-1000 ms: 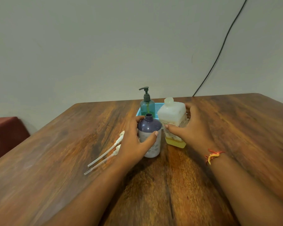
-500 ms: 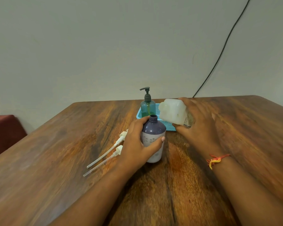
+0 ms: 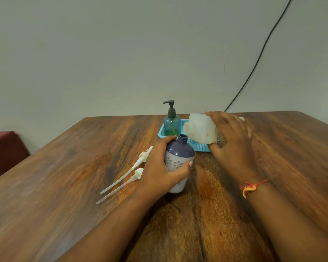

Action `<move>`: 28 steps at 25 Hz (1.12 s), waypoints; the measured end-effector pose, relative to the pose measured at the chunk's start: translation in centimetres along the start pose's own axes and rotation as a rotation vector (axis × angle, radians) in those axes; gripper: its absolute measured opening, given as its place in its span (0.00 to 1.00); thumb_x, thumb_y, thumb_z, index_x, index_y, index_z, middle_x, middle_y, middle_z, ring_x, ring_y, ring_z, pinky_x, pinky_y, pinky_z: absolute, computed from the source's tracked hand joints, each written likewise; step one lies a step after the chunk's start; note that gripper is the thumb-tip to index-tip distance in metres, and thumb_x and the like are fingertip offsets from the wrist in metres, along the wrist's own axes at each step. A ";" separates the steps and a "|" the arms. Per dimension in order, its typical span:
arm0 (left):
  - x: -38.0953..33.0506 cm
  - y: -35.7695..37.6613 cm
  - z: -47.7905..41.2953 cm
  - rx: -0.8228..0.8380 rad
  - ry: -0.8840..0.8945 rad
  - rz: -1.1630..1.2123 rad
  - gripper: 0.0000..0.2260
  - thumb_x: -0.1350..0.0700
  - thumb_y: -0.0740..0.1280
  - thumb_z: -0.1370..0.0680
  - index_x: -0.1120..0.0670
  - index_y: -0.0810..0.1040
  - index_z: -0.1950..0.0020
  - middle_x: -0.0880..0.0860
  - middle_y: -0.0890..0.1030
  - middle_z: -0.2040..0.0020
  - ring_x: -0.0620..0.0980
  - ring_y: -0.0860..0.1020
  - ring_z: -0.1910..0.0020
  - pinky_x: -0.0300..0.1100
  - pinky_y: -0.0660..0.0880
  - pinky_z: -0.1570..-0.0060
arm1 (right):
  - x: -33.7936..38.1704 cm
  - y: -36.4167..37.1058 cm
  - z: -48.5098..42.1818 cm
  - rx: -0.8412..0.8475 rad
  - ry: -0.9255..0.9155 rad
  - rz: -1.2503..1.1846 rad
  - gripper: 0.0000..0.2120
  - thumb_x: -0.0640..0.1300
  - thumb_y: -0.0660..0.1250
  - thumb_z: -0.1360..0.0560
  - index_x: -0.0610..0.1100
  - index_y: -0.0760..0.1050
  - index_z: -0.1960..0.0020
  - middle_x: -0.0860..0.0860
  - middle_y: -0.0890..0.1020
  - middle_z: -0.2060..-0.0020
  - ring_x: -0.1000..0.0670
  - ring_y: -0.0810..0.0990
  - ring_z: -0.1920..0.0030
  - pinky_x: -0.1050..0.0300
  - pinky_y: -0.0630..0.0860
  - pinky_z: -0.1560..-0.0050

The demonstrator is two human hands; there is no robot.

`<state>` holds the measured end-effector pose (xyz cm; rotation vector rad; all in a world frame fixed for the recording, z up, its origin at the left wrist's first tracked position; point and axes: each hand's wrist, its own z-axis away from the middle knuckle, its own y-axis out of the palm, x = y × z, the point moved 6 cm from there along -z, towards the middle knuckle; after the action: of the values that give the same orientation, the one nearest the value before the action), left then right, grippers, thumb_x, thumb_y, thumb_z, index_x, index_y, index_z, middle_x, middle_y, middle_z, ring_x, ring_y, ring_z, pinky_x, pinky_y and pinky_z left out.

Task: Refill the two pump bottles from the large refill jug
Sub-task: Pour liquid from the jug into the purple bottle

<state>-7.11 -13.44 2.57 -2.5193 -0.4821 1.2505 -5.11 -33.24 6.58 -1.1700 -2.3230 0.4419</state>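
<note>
Jug (image 3: 199, 130) in right hand (image 3: 233, 140), bottle (image 3: 178, 154) in left hand (image 3: 159, 171)

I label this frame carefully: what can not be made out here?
Head view only.
Mouth of the refill jug: blurred; capped or open, unclear.
Its label: mostly under the right hand, print too small.
Level in the purple bottle: opaque wall, left hand grips it.
The cable: cut off by the top edge.
</note>
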 end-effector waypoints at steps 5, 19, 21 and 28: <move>-0.1 0.0 -0.1 -0.001 -0.004 -0.003 0.30 0.48 0.77 0.30 0.41 0.68 0.32 0.38 0.76 0.39 0.40 0.78 0.42 0.40 0.81 0.45 | 0.3 -0.2 -0.1 -0.023 -0.036 0.001 0.38 0.30 0.76 0.33 0.49 0.72 0.26 0.48 0.76 0.32 0.45 0.68 0.29 0.46 0.58 0.35; 0.2 0.2 -0.1 0.038 -0.026 0.001 0.32 0.39 0.72 0.32 0.43 0.69 0.30 0.42 0.77 0.38 0.40 0.79 0.41 0.40 0.80 0.44 | 0.5 -0.3 -0.1 -0.034 -0.044 0.016 0.39 0.27 0.73 0.34 0.48 0.72 0.26 0.48 0.75 0.29 0.44 0.66 0.25 0.42 0.58 0.31; 0.3 0.2 -0.1 0.042 -0.034 -0.001 0.32 0.39 0.72 0.32 0.43 0.69 0.30 0.42 0.78 0.38 0.40 0.79 0.41 0.41 0.80 0.44 | 0.6 -0.3 -0.1 -0.039 -0.048 0.017 0.40 0.26 0.73 0.35 0.49 0.72 0.26 0.48 0.75 0.29 0.44 0.66 0.24 0.44 0.57 0.31; 0.5 0.2 -0.1 0.046 -0.050 0.002 0.33 0.39 0.73 0.32 0.45 0.70 0.29 0.43 0.78 0.38 0.41 0.79 0.42 0.46 0.81 0.43 | 0.7 -0.5 -0.1 -0.043 -0.044 0.020 0.40 0.25 0.73 0.34 0.49 0.72 0.26 0.48 0.74 0.28 0.44 0.65 0.24 0.45 0.55 0.32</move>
<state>-6.68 -13.46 2.21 -2.4566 -0.4572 1.3133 -5.68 -32.95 7.11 -1.2158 -2.3713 0.4312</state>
